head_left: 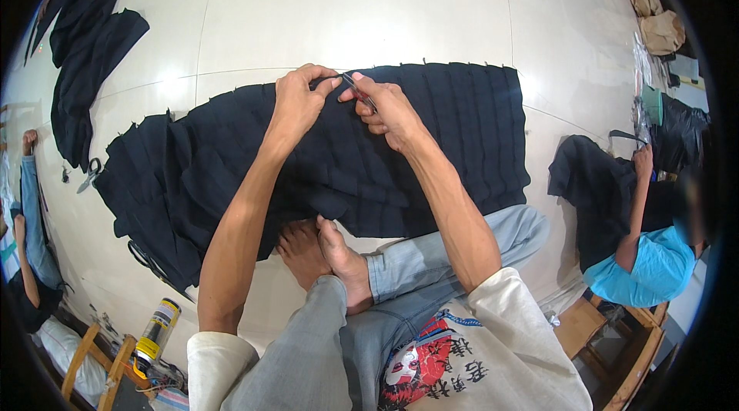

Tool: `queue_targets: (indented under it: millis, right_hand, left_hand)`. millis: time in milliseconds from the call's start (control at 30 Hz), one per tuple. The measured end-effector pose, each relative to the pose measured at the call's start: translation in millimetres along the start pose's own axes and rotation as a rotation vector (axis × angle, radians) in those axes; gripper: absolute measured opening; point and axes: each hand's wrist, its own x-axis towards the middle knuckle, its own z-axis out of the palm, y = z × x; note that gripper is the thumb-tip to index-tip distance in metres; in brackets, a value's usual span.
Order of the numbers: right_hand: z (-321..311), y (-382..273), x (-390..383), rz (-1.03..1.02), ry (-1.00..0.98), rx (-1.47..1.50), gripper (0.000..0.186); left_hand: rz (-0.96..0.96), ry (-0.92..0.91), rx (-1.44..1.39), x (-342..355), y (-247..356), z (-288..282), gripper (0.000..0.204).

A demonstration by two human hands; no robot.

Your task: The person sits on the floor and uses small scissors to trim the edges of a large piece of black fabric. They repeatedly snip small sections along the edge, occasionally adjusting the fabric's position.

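Observation:
A long piece of black pleated cloth (469,142) lies spread over the pale tiled floor before my crossed legs. Short threads or tabs stick up along its far edge. My left hand (302,95) pinches that far edge near the middle between thumb and fingers. Close beside it, my right hand (389,112) is closed around a small metal tool with some red on it, perhaps thread snips (359,92). The tool's tip meets the cloth edge next to my left fingertips. My fingers hide much of the tool, so its exact kind is unclear.
Scissors (90,175) lie left of the cloth, below more black cloth (96,65). Dark handles (145,258) show by its near left edge. A yellow-black canister (157,332) stands lower left. At right, a person in a turquoise shirt (647,268) handles black cloth; another person sits far left.

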Motion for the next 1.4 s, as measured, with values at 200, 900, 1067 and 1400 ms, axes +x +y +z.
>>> queue_targets:
  millis: [200, 900, 1067, 1400]
  right_hand:
    - [-1, -8, 8, -0.035, -0.008, -0.135, 0.041]
    - [-41, 0, -28, -0.172, 0.088, 0.123, 0.044]
    - [-44, -5, -15, -0.106, 0.077, -0.013, 0.040]
    - [-38, -12, -9, -0.045, 0.074, -0.068, 0.039]
  left_hand:
    - [-0.054, -0.044, -0.021, 0, 3, -4, 0.024]
    - [0.215, -0.101, 0.411, 22, 29, 15, 0.028]
    - [0.124, -0.149, 0.283, 35, 27, 29, 0.026]
    - [0.131, -0.113, 0.102, 25, 15, 22, 0.025]
